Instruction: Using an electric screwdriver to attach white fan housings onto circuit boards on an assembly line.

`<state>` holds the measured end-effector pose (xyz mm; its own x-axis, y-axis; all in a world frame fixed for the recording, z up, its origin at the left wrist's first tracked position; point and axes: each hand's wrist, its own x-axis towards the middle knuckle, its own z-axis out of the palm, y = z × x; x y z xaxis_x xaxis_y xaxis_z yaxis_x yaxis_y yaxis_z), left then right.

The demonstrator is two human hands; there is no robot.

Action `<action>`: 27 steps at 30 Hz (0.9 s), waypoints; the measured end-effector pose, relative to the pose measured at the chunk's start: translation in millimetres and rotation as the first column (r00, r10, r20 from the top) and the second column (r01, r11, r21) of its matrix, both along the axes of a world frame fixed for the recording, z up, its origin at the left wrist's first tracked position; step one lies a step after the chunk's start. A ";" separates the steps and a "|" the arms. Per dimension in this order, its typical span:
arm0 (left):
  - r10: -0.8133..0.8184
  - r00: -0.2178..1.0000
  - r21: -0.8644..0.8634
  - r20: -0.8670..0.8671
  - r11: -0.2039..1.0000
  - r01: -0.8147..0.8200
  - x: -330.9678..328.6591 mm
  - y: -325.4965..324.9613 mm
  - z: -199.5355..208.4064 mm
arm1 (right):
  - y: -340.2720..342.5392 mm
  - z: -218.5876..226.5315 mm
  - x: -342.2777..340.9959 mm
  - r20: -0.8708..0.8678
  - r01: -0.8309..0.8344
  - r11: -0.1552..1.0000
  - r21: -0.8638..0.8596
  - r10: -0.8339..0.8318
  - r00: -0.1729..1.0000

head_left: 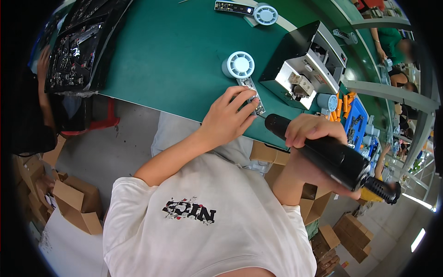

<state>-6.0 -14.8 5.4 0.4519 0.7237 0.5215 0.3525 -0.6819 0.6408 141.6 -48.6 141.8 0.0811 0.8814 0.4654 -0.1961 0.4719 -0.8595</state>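
Note:
A light-blue handheld fan point(240, 65) lies on the green table, its round grille away from me and its opened handle, with metal and board parts showing, towards me. My left hand point(229, 114) rests over that handle, fingers bent and gripping it. In my closed right hand point(310, 131) is a black electric screwdriver point(339, 161), held at a slant with its cord end at the lower right. Its thin bit reaches the near end of the fan's handle; whether it touches a screw is too small to tell.
To the right stands a metal and black machine point(302, 69). Another fan point(266, 15) lies at the far edge. A black tray of small parts point(76, 57) sits at left. Beyond the machine are a blue bin point(356, 122) and orange cylinders point(345, 105). Other people work on both sides.

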 end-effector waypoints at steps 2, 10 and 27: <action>-0.003 1.000 -0.002 -0.001 1.000 0.003 -0.2 0.1 0.2 | 6.5 -1.9 2.1 -0.019 -0.016 1.000 -0.011 0.016 1.000; 0.000 1.000 -0.019 0.004 1.000 0.000 1.5 -0.5 -3.2 | 8.4 -8.3 2.2 0.089 -0.139 0.976 0.165 0.126 0.988; -0.006 1.000 -0.015 0.003 1.000 0.006 4.2 1.3 2.9 | 38.5 49.2 72.3 -0.115 0.304 0.951 0.065 -0.295 0.949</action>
<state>-1.8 -13.5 8.3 0.4551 0.7285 0.5120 0.3463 -0.6745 0.6520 214.0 -10.1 191.0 0.3862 0.7690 0.5094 -0.1198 0.5894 -0.7989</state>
